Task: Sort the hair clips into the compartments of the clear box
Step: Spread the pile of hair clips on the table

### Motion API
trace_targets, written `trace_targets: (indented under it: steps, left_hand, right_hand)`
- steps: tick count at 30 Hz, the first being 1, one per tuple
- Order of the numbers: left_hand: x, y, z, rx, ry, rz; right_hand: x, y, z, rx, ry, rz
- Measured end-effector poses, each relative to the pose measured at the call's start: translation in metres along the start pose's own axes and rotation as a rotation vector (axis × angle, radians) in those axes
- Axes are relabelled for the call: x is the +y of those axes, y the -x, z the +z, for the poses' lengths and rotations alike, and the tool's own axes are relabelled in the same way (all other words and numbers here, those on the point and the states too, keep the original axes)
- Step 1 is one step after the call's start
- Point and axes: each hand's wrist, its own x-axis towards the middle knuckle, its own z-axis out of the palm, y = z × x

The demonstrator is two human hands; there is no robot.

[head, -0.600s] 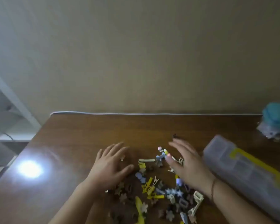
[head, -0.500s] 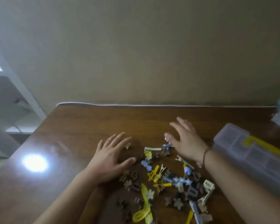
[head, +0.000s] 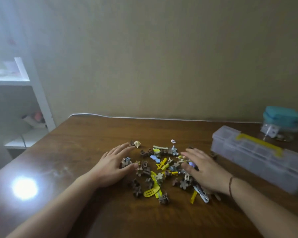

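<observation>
A heap of small hair clips, yellow, brown, blue and cream, lies scattered on the wooden table. My left hand lies flat at the heap's left edge, fingers straight, touching brown clips. My right hand lies flat over the heap's right side, fingers spread, covering some clips. The clear box with a yellow handle stands closed to the right of my right hand, apart from it. A cream clip lies just beyond my left fingertips.
A teal-lidded container stands at the back right, behind the box. A white shelf unit stands left of the table. A bright light reflection shows on the table's left front. A wall runs along the table's far edge.
My right hand has pulled back from the far side of the heap and now lies lower over its right part. The clips are spread wider. The camera has tilted.
</observation>
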Motion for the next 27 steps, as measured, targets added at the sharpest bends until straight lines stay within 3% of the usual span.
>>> trace_targets:
  steps: [4, 11, 15, 18, 22, 24, 27]
  left_hand:
    - [0.009, -0.02, 0.0, -0.03, 0.006, -0.061]
    - [0.05, -0.038, 0.014, -0.097, 0.081, 0.001]
    - [0.075, -0.027, 0.025, -0.174, 0.11, 0.146]
    - [0.08, -0.019, 0.026, -0.11, 0.059, 0.226]
    - [0.052, -0.02, 0.008, 0.014, 0.074, 0.121]
    - [0.032, -0.025, 0.004, 0.055, 0.056, 0.056]
    - [0.02, -0.034, 0.01, 0.014, 0.069, 0.008]
  right_hand:
    - [0.01, 0.038, -0.003, 0.147, -0.05, 0.134]
    - [0.02, -0.005, 0.008, 0.115, -0.159, 0.235]
    - [-0.006, -0.011, 0.024, 0.066, -0.187, 0.084]
    - [-0.027, -0.007, 0.029, 0.05, -0.123, -0.025]
    - [-0.009, -0.055, 0.008, 0.207, -0.153, -0.042]
    - [0.011, -0.091, -0.002, 0.116, -0.248, -0.018]
    - [0.024, -0.121, 0.003, -0.045, -0.18, -0.035]
